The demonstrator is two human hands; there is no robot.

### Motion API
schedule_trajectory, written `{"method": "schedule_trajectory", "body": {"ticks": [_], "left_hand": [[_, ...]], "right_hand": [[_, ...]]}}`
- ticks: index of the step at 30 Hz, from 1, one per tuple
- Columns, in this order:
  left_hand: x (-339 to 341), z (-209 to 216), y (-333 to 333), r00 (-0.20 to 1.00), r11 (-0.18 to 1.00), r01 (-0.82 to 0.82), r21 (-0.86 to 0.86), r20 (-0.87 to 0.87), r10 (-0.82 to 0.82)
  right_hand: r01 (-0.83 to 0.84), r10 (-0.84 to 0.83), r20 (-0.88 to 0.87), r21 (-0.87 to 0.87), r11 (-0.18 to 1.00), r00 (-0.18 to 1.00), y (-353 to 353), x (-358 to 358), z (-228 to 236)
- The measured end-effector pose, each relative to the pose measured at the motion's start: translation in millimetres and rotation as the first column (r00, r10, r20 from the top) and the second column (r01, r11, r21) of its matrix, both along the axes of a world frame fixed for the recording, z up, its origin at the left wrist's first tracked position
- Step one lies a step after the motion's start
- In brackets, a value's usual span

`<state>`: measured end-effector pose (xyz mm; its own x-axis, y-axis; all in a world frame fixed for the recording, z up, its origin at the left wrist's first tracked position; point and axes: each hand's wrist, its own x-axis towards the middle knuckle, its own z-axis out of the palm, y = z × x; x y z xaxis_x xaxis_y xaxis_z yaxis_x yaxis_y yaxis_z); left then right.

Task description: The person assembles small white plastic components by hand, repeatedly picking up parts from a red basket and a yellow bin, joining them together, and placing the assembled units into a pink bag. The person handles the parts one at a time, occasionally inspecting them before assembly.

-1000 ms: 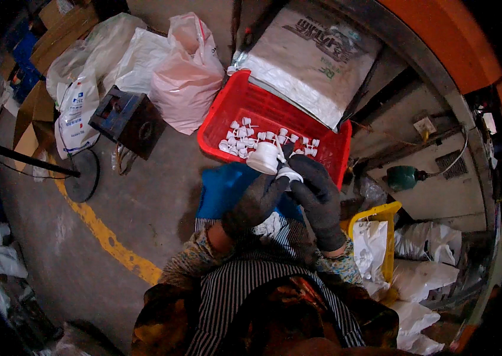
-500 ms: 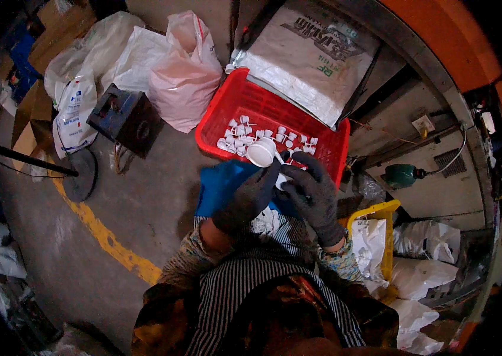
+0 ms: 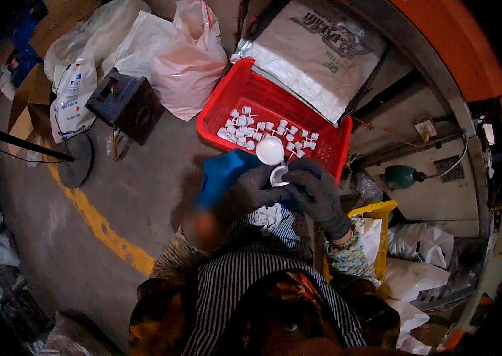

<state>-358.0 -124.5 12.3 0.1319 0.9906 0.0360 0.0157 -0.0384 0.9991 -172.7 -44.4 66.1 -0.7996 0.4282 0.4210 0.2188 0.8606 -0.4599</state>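
Pinching a white plastic piece [image 3: 270, 151], left hand [image 3: 254, 186] and right hand [image 3: 317, 194] fingers look mid-job, small parts [image 3: 261, 126] in the red crate [image 3: 283, 95] beyond them possibly waiting.

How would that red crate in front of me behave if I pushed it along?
The red crate would probably stay stiff, since its walls hold their shape. It seems unlikely to tip, as it looks broader than it is tall. The small white pieces inside might slide or roll, because they lie loosely scattered.
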Motion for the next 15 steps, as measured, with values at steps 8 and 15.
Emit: {"method": "schedule_trajectory", "body": {"ticks": [8, 15], "left_hand": [[4, 0, -6, 0.963, 0.927, -0.216, 0.306, -0.093, 0.255], [11, 13, -10, 0.966, 0.921, -0.231, 0.312, -0.037, 0.255]], "right_hand": [[0.196, -0.444, -0.067, -0.830, 0.521, 0.894, -18, -10, 12], [0.214, -0.431, -0.191, -0.651, 0.728, 0.882, -21, -18, 3]]}}
